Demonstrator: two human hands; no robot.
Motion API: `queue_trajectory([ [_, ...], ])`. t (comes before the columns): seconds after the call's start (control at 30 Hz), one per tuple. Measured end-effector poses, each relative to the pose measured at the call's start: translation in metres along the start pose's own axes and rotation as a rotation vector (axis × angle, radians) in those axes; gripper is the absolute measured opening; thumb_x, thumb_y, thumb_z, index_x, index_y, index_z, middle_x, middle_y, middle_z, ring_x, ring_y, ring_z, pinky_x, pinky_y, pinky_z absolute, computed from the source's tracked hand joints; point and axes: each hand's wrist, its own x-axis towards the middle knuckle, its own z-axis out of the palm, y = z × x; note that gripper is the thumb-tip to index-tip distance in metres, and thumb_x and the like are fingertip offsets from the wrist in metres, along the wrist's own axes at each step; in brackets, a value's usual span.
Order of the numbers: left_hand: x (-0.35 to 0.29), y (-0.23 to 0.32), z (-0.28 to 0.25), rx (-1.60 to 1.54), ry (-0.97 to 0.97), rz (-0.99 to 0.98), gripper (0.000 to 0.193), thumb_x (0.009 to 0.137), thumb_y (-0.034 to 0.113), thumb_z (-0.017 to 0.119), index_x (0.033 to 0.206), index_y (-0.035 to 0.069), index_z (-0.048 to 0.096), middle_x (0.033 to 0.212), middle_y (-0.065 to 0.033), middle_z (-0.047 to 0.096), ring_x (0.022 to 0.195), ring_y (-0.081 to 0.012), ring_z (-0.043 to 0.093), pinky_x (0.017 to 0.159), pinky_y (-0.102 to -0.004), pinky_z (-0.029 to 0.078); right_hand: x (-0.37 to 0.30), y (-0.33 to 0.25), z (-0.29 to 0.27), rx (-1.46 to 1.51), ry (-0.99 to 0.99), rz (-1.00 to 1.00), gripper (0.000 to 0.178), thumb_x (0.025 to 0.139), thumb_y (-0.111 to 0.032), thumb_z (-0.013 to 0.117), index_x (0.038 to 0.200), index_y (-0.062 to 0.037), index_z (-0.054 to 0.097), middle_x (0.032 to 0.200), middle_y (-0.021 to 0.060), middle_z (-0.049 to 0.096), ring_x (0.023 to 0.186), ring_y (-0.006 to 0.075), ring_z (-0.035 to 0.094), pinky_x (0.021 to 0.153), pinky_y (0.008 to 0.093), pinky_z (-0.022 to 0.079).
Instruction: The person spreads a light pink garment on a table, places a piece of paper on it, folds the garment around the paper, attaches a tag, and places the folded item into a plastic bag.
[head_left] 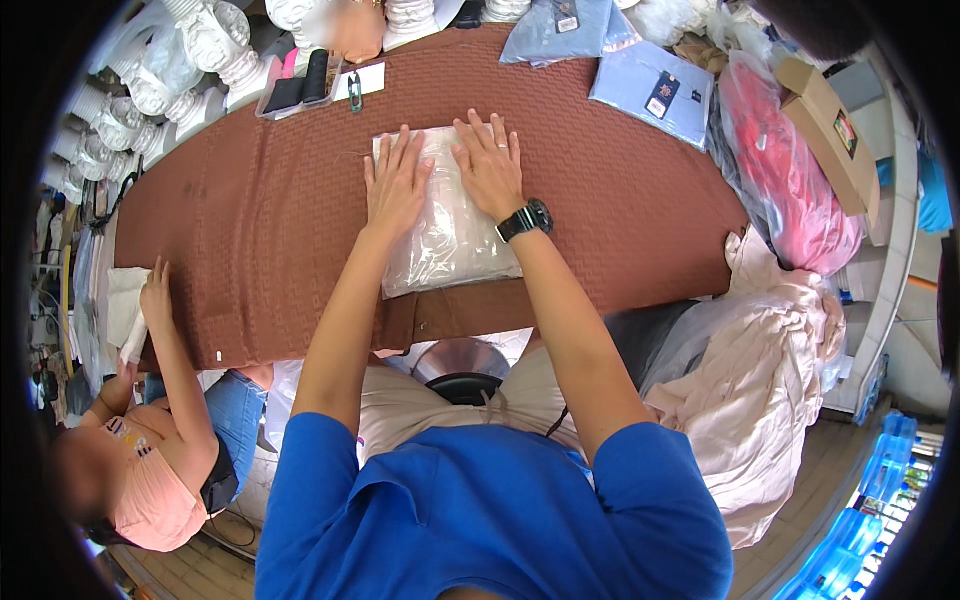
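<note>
A pale folded garment in a clear plastic bag lies flat on the brown cloth-covered table in front of me. My left hand rests palm down on the bag's upper left part, fingers spread. Beside it, my right hand lies flat across the upper right edge, fingers stretched out. A black watch is on my right wrist. Neither hand grips anything. The palms hide the bag's upper corners in part. Wrinkled plastic shows between the hands and toward me.
Blue packed shirts lie at the far right, near a red bagged bundle and a cardboard box. A clear tray and small thread snips sit far left. Beige cloth hangs at right. A co-worker handles white fabric at left.
</note>
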Motion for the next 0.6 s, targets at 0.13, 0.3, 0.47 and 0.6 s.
queue_trajectory([
  [0.13, -0.004, -0.015, 0.011, 0.074, 0.053, -0.040, 0.064, 0.103, 0.050, 0.037, 0.153, 0.010, 0.037, 0.162, -0.0086, 0.028, 0.152, -0.0280, 0.018, 0.122, -0.0526, 0.009, -0.007, 0.015, 0.018, -0.044, -0.060, 0.057, 0.052, 0.102, -0.042, 0.042, 0.148, -0.0175, 0.045, 0.157, 0.0086, 0.038, 0.148, 0.0346, 0.026, 0.119, 0.0573, 0.017],
  [0.3, -0.001, -0.029, 0.004, 0.033, 0.074, -0.095, 0.060, 0.101, 0.047, 0.046, 0.143, 0.004, 0.048, 0.154, -0.0150, 0.039, 0.146, -0.0307, 0.031, 0.119, -0.0489, 0.023, -0.003, 0.018, 0.018, -0.005, -0.148, 0.081, 0.050, 0.101, -0.036, 0.048, 0.146, -0.0153, 0.048, 0.156, 0.0119, 0.039, 0.146, 0.0346, 0.029, 0.119, 0.0554, 0.019],
  [0.47, 0.055, -0.066, -0.001, -0.236, 0.019, -0.293, 0.034, 0.091, 0.027, 0.068, 0.115, 0.003, 0.066, 0.136, -0.0189, 0.055, 0.121, -0.0300, 0.056, 0.099, -0.0409, 0.045, 0.040, 0.065, 0.004, 0.154, -0.149, 0.234, 0.047, 0.087, -0.021, 0.069, 0.133, -0.0114, 0.061, 0.142, 0.0190, 0.052, 0.133, 0.0339, 0.045, 0.107, 0.0483, 0.037],
  [0.6, 0.079, -0.085, 0.003, -0.249, -0.027, -0.322, 0.018, 0.084, 0.015, 0.076, 0.100, 0.006, 0.072, 0.096, -0.0123, 0.072, 0.083, -0.0218, 0.069, 0.075, -0.0345, 0.054, 0.068, 0.083, 0.010, 0.231, -0.214, 0.349, 0.044, 0.081, -0.026, 0.077, 0.119, -0.0060, 0.069, 0.104, 0.0149, 0.073, 0.101, 0.0274, 0.068, 0.090, 0.0361, 0.051],
])
